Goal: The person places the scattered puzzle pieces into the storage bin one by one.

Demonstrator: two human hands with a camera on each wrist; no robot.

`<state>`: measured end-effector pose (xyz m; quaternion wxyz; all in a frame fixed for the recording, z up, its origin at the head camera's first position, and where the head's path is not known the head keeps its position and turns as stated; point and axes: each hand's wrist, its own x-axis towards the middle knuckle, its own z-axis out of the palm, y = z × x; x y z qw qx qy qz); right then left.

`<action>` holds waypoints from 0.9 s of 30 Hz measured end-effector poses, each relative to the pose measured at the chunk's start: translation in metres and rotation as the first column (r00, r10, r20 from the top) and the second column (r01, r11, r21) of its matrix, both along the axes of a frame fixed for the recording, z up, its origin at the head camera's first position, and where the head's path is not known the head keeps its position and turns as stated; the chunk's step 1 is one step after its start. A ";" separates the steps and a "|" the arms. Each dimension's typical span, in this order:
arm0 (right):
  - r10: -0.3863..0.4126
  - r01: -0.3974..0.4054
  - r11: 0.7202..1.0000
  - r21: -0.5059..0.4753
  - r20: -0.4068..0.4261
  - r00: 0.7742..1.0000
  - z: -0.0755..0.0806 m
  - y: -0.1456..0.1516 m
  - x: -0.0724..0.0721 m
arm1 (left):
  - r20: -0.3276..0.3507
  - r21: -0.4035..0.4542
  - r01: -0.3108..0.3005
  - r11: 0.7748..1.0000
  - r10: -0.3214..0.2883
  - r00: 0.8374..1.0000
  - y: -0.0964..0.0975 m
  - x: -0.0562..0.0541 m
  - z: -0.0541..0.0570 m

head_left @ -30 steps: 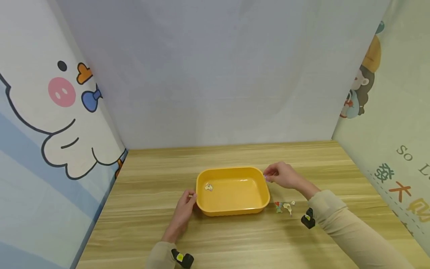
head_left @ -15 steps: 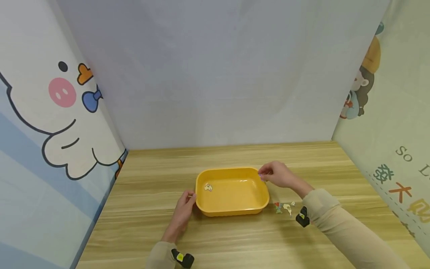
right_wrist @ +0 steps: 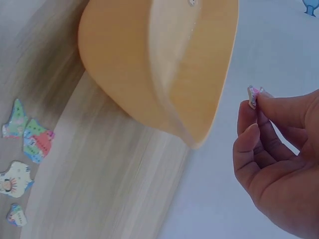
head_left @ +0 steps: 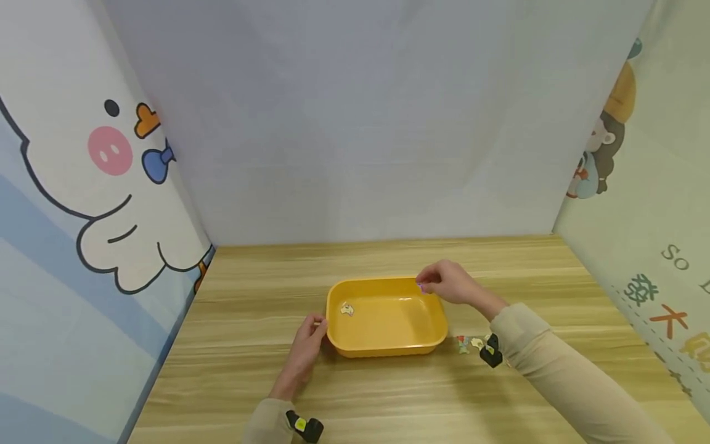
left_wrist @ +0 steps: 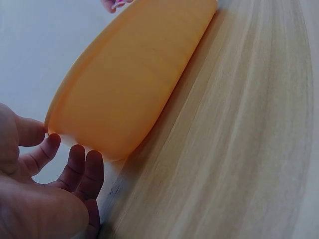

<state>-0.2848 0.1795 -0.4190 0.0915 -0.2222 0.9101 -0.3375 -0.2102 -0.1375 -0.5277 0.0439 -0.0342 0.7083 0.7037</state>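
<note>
My right hand pinches a small flat pink-and-purple printed piece between thumb and forefinger, above the far right corner of a yellow plastic bin. In the right wrist view the piece is seen nearly edge-on. At the bin's left end, my left hand holds the rim with thumb and forefinger, its other fingers against the outer wall. Inside the bin, toward the left, lies one cream printed piece.
Several irregular flat printed pieces lie on the wooden table right of the bin, among them a green one with red and a cream one. A pale curtain hangs behind the table, with printed cloths on both sides.
My right hand has moved left with the pinched piece, from beside the bin's right end to over its far right corner. My left hand stays at the rim.
</note>
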 end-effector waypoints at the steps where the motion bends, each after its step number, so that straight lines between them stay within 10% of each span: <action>1: 0.006 -0.006 1.000 0.002 0.005 1.000 0.001 -0.002 -0.001 | -0.003 0.001 0.000 1.000 0.000 1.000 -0.001 0.000 0.000; 27: 0.079 -0.080 0.997 0.011 0.062 0.995 -0.003 -0.047 -0.017 | -0.045 -0.028 -0.016 0.999 0.015 0.999 -0.002 0.000 -0.004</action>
